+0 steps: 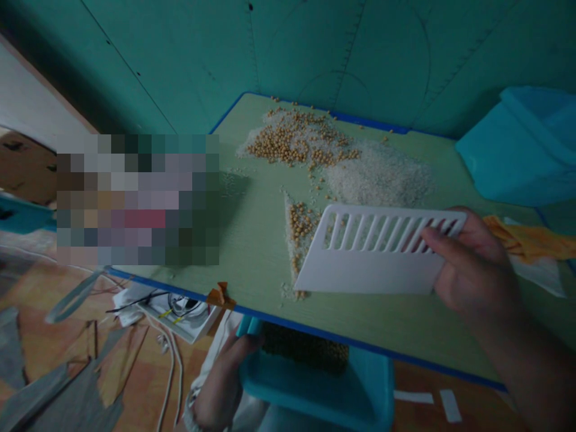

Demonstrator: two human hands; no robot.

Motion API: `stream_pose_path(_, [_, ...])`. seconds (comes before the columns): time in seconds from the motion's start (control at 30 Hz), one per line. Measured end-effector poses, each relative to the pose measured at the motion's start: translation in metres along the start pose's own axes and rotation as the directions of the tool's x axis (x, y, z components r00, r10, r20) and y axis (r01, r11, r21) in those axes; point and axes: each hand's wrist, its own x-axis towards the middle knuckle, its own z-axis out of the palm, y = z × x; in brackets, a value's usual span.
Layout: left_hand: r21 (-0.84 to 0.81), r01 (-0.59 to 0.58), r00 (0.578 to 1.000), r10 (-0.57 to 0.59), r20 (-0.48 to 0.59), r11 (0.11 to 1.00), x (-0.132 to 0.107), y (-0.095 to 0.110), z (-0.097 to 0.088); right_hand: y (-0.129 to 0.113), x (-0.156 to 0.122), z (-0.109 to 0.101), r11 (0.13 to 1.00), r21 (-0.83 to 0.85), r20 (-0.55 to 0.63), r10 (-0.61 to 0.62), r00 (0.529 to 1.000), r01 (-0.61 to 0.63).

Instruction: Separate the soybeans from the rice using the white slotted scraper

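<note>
My right hand (468, 258) grips one end of a white slotted plastic scraper (369, 273), held over the table. Just left of its slanted edge lies a small strip of soybeans (302, 223) mixed with white grains that look like rice. Farther back is a larger spread of soybeans (288, 144), joined to a heap of white grains (382, 174). My left hand (240, 354) grasps the left rim of a blue plastic bin (315, 393) below the table's front edge. Soybeans and darker contents, hard to make out, lie inside the bin.
A second blue bin (535, 144) stands at the table's (256, 264) right back, near an orange cloth (535, 237). Behind rises a green wall (315, 48). A pixelated patch hides the table's left part. Cables in a white box (189, 318) sit below.
</note>
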Motion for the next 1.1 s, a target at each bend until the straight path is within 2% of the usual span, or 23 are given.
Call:
stream_pose_path(0.33, [0.030,-0.001,1.000,0.001,0.020,1.000,-0.001,0.004,0.001,0.000,-0.002,-0.001,1.000,0.004,0.059,-0.009,0.998,0.009])
stream_pose_path(0.63, [0.004,-0.001,0.999,0.001,0.036,1.000,-0.002,0.003,0.004,-0.002,-0.007,-0.001,0.998,-0.015,0.092,0.059,0.994,-0.058])
stream_pose_path(0.8, [0.024,0.014,0.996,-0.016,0.088,1.000,-0.003,0.001,0.004,0.004,-0.012,-0.005,0.983,-0.071,0.165,0.180,0.970,-0.170])
stream_pose_path(0.93, [0.014,0.008,0.997,-0.009,0.073,1.000,-0.001,-0.001,0.007,0.009,-0.017,-0.006,0.969,-0.075,0.276,0.249,0.928,-0.237])
stream_pose_path(1.1, [0.017,-0.008,0.990,0.006,0.138,1.000,0.002,-0.005,0.014,0.009,-0.031,-0.002,0.966,-0.100,0.387,0.260,0.885,-0.240])
